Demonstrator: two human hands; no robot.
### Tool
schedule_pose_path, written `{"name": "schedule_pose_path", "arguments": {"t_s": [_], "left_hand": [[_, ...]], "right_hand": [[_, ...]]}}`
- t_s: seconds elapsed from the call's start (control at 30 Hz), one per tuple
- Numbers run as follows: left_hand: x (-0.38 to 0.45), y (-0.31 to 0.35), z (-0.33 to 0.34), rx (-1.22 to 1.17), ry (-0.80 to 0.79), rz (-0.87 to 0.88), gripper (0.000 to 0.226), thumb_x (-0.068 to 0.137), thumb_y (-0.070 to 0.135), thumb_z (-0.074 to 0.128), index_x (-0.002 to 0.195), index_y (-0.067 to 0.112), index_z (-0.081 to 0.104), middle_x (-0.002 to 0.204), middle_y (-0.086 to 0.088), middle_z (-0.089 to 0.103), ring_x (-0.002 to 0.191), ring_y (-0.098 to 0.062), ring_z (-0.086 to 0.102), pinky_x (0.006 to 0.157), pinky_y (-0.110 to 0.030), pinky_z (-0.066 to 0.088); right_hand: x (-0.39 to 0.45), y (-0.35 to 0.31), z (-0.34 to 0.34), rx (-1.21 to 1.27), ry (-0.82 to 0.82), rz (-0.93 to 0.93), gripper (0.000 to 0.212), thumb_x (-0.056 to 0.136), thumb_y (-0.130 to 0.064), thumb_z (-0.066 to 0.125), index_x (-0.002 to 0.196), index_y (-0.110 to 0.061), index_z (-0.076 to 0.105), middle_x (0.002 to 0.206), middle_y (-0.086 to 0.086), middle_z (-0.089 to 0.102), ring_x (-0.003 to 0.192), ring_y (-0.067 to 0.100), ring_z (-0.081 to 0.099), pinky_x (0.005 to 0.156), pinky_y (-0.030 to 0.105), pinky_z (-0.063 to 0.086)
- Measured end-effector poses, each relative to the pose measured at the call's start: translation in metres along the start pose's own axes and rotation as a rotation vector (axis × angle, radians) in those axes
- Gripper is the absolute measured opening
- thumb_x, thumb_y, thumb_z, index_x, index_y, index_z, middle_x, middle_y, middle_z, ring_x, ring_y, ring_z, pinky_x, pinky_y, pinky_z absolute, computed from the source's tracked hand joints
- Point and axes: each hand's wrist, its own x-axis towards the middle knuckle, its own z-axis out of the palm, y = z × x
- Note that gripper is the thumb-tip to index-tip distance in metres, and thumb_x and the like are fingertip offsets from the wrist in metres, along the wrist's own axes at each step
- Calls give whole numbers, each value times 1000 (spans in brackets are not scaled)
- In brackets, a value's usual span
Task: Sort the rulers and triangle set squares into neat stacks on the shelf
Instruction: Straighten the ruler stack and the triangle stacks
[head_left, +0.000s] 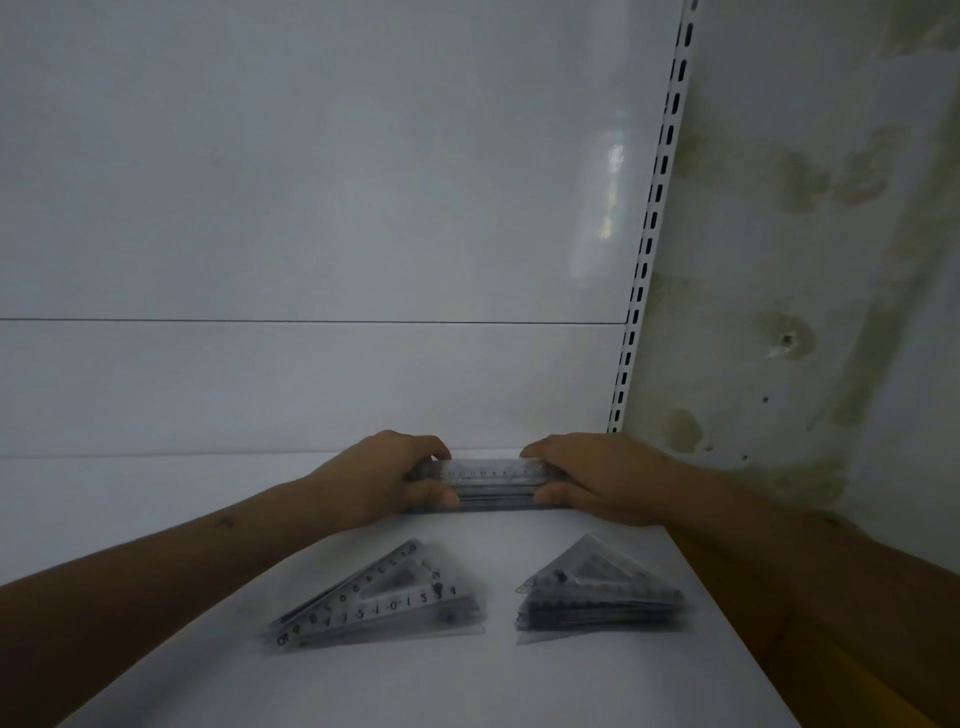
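— So where are the rulers (485, 483) sitting now?

— They're lying in a stack at the far side of the shelf (156, 519), close to the back panel (311, 208), long axis running left to right. Each hand is taking one end.

— Gripping, or just touching?

— Gripping, as far as I can see. The left hand (382, 478) is curling over the left end, fingers on the far edge and thumb on the near edge. The right hand (587, 475) is doing the same at the right end. Only the middle of the stack is showing between them.

— And the set squares?

— Two piles are resting nearer the person: the left pile (379, 597) under the left forearm's line, the right pile (597, 592) close to the shelf's right edge. Both are lying apart from the rulers and from each other.

— What is the coming move turning on?

— I'm judging it's the squeeze along that long axis. With the hands facing each other at opposite ends, pressing inward and tapping the edges should be squaring the stack. Neither hand is nearer; they're looking evenly placed.
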Motion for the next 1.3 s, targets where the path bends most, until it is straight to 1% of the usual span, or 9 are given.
{"name": "schedule_pose_path", "arguments": {"t_s": [0.07, 0.2, 0.33, 0.47, 0.67, 0.87, 1.07, 1.17, 1.3], "left_hand": [[-6, -5, -5, -107, 36, -53, 84, 62, 87, 44, 119, 28, 55, 105, 13, 60, 95, -6, 57, 83, -21, 45], [-28, -22, -5, -557, 197, -216, 68, 81, 76, 31, 112, 24, 62, 111, 10, 65, 106, -8, 58, 100, -34, 44], [-37, -30, 7, -1001, 290, -370, 47, 99, 44, 32, 113, 12, 63, 116, -3, 66, 113, -18, 58, 109, -38, 39], [-27, -20, 15, -1215, 352, -422, 44, 102, 36, 31, 107, 8, 64, 113, -8, 67, 113, -21, 58, 105, -35, 39], [-9, -3, 26, -1209, 355, -513, 47, 101, 42, 33, 90, 20, 73, 107, 0, 70, 111, -23, 57, 111, -44, 33], [-1, 9, 33, -1121, 430, -515, 40, 102, 38, 32, 99, 21, 68, 109, 3, 66, 107, -17, 55, 99, -31, 35], [-8, -3, 25, -1086, 265, -489, 39, 98, 46, 37, 98, 25, 71, 109, 7, 68, 110, -17, 56, 107, -39, 36], [-14, -15, 6, -1054, 95, -415, 39, 89, 51, 51, 104, 19, 69, 113, 3, 68, 113, -17, 58, 106, -37, 41], [-16, -17, -27, -623, -142, -224, 78, 61, 78, 62, 115, 23, 62, 115, 10, 65, 110, -8, 59, 101, -28, 43]], "right_hand": [[-8, 2, -2, 181, 66, 52, 67, 89, -63, 28, 144, -26, 33, 133, -9, 50, 114, 6, 49, 99, 31, 43], [-27, 12, -4, 700, 311, 314, 46, 99, -48, 25, 128, -25, 52, 127, -13, 55, 113, -3, 50, 100, 20, 37], [-31, 13, 10, 1263, 471, 590, 34, 103, -27, 33, 118, -11, 59, 120, 8, 63, 110, 19, 57, 100, 31, 42], [-21, 0, 21, 1529, 511, 625, 30, 102, -20, 36, 111, -6, 61, 118, 13, 64, 105, 21, 60, 93, 29, 46], [-3, -15, 17, 1681, 521, 655, 38, 103, -24, 35, 104, -1, 65, 108, 15, 66, 96, 25, 60, 81, 28, 49], [10, -25, 21, 1571, 530, 708, 32, 100, -23, 42, 101, -7, 70, 102, 4, 69, 93, 16, 57, 73, 21, 38], [5, -10, 25, 1387, 333, 581, 26, 96, -35, 50, 101, -17, 69, 108, 2, 69, 109, 23, 58, 107, 38, 37], [-3, 4, 13, 1080, 146, 462, 56, 80, -61, 57, 121, -22, 59, 125, -5, 59, 118, 18, 53, 107, 36, 38], [-2, 8, -23, 546, -51, 270, 84, 76, -56, 66, 145, -25, 29, 141, -7, 44, 126, 11, 43, 102, 27, 39]]}}
